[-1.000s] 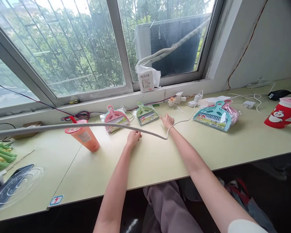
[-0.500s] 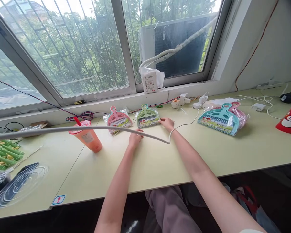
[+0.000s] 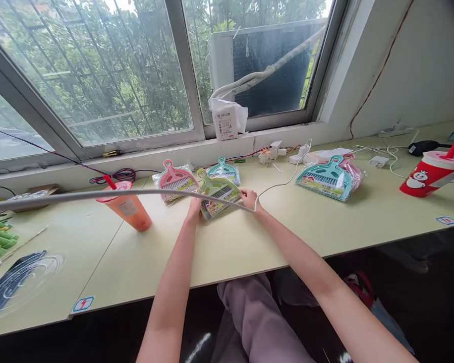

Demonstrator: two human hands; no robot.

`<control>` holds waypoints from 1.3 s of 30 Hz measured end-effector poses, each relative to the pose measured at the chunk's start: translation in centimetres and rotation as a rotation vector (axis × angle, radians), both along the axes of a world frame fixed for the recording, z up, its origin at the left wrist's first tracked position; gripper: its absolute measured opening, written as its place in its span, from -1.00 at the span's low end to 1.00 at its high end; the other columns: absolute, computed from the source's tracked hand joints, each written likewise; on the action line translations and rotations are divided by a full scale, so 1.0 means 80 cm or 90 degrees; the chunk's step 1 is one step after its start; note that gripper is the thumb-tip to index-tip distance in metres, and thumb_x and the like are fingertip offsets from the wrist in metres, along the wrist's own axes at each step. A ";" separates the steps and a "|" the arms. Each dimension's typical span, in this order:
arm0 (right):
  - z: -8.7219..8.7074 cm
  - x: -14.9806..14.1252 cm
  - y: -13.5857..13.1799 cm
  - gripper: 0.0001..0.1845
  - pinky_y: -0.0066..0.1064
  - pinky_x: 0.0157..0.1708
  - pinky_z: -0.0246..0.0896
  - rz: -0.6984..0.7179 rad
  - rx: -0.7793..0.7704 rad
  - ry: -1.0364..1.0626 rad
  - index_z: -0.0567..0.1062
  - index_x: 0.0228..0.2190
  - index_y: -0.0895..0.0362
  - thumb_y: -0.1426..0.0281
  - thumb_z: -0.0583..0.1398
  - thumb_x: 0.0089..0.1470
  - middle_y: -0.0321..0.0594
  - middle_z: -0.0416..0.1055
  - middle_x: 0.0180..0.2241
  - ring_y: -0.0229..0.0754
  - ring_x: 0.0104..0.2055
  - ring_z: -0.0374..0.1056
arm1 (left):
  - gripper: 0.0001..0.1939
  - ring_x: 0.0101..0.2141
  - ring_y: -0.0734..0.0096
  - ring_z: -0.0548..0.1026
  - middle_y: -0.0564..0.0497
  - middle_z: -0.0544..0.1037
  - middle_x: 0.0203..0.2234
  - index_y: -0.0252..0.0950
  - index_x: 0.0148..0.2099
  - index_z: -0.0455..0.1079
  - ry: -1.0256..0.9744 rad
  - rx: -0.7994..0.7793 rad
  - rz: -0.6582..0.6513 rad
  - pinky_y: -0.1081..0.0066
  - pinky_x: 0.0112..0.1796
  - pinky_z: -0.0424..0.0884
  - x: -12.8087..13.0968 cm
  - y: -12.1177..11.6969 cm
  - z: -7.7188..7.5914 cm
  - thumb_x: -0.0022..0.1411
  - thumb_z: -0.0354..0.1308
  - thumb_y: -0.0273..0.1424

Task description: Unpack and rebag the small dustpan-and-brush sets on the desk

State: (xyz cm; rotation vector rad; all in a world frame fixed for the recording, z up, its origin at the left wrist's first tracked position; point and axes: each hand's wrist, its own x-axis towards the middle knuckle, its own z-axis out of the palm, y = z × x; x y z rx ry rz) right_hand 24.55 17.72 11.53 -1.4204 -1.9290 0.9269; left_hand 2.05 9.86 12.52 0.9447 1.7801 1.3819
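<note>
A green dustpan and brush set (image 3: pixel 218 195) in clear wrapping is tilted toward me over the table, held between both hands. My left hand (image 3: pixel 195 207) grips its lower left corner, and my right hand (image 3: pixel 248 198) pinches its right end. Just behind it a blue dustpan set (image 3: pixel 224 170) rests on the table, partly covered by the green one. To the left lies a pink dustpan set (image 3: pixel 174 181), also wrapped. Farther right, a teal dustpan set (image 3: pixel 325 177) leans in front of a second pink one (image 3: pixel 353 169).
A grey cable (image 3: pixel 151 192) crosses the view in front of my hands. An orange cup (image 3: pixel 130 210) with a red straw stands left, a red cup (image 3: pixel 419 179) right. Plugs (image 3: pixel 276 151) and wires lie along the window sill. A white paper box (image 3: pixel 226 123) stands on the sill.
The green dustpan set has come off its spot and moved toward me, tilting. The blue set behind it now shows. Both hands have closed on the green set, and the view has shifted slightly right.
</note>
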 end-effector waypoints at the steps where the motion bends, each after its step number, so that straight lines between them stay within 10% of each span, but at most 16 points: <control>1: 0.001 -0.002 -0.003 -0.63 -0.36 -0.10 0.26 0.017 0.016 0.024 0.59 -0.06 0.07 0.41 0.06 0.22 -0.19 0.58 -0.11 -0.10 -0.10 0.45 | -0.66 -0.26 0.28 0.59 -0.12 0.59 -0.31 -0.35 0.06 0.39 -0.063 0.018 0.003 0.31 -0.19 0.53 0.002 -0.002 0.004 0.36 0.09 -0.24; 8: 0.021 -0.011 -0.029 -0.53 -0.16 0.10 0.12 0.025 0.362 -0.023 0.41 0.14 0.08 0.43 0.07 0.20 -0.04 0.33 0.20 0.04 0.20 0.23 | -0.62 -0.10 0.36 0.58 -0.09 0.58 -0.13 -0.25 0.23 0.24 -0.302 0.096 0.056 0.41 -0.15 0.56 0.012 -0.014 0.028 0.40 0.08 -0.37; 13: 0.037 -0.017 -0.050 -0.67 -0.19 0.14 -0.03 0.237 0.464 -0.129 0.55 -0.13 0.04 0.43 0.00 0.32 -0.16 0.52 -0.01 -0.07 0.07 0.34 | -0.58 -0.14 0.38 0.59 -0.07 0.57 -0.07 -0.21 0.27 0.22 -0.291 0.099 0.048 0.41 -0.18 0.57 0.013 -0.014 0.024 0.42 0.07 -0.32; 19: 0.016 -0.029 -0.039 -0.70 -0.27 -0.02 0.06 0.225 0.388 -0.168 0.56 -0.30 0.16 0.38 0.05 0.32 -0.10 0.59 -0.27 -0.13 -0.22 0.44 | -0.54 -0.27 0.50 0.57 0.00 0.57 -0.13 -0.17 0.28 0.24 -0.388 0.147 0.092 0.53 -0.31 0.53 0.008 -0.015 0.020 0.38 0.14 -0.33; 30: 0.016 -0.029 -0.023 -0.85 -0.55 -0.55 0.22 0.050 -0.145 0.362 0.46 -0.25 0.18 0.34 0.19 0.25 -0.26 0.52 -0.42 -0.34 -0.54 0.39 | -0.49 -0.29 0.50 0.56 0.03 0.58 -0.13 -0.16 0.26 0.29 -0.476 0.178 0.042 0.53 -0.30 0.49 0.012 -0.019 0.028 0.29 0.20 -0.43; 39: 0.021 -0.030 -0.020 -0.84 -0.40 -0.16 0.52 -0.072 -0.323 0.628 0.33 -0.28 0.15 0.58 0.22 0.19 -0.27 0.53 -0.38 -0.31 -0.37 0.51 | -0.61 -0.07 0.23 0.58 -0.08 0.61 -0.06 -0.25 0.15 0.42 -0.429 0.116 -0.155 0.31 -0.10 0.50 0.016 -0.022 0.028 0.37 0.12 -0.21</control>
